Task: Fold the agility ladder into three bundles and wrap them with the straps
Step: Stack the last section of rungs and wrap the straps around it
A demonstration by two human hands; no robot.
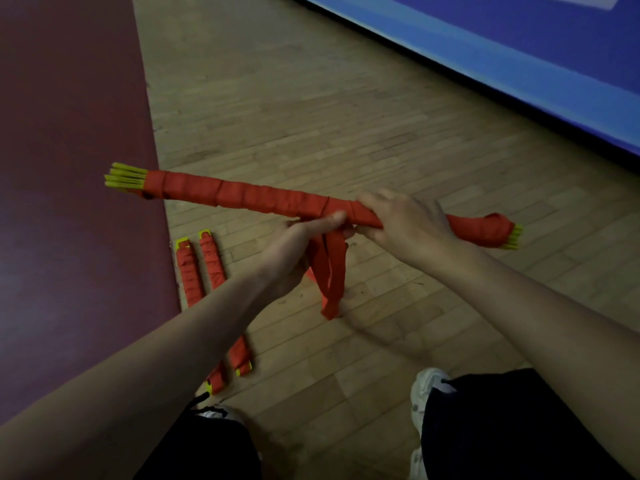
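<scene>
Bundle work is nearly through: the third bundle [249,197] is held in the air across your front, its long axis running from nine o'clock to just past three, with yellow rung ends [126,177] poking out at the nine o'clock tip.

The relation that matters is the loose strap [332,271]. It drops from the bundle's underside toward six o'clock, at right angles to the long axis, and ends in a slack loop above the floor [346,133]. Your left hand [294,254] is the nearer one. It comes up from seven o'clock, palm turned in, with its fingers [332,218] pinching the strap where it leaves the bundle.

Your right hand [405,220] reaches in from four o'clock, wrist arched over the top. It is curled round the bundle just to the three o'clock side of the strap, steadying it.

By my judgement, the next turn of strap goes round the middle, so keep the right grip firm while the left feeds.

Two finished bundles [188,275] lie side by side on the floor at seven o'clock, beside the maroon mat [69,133].
</scene>
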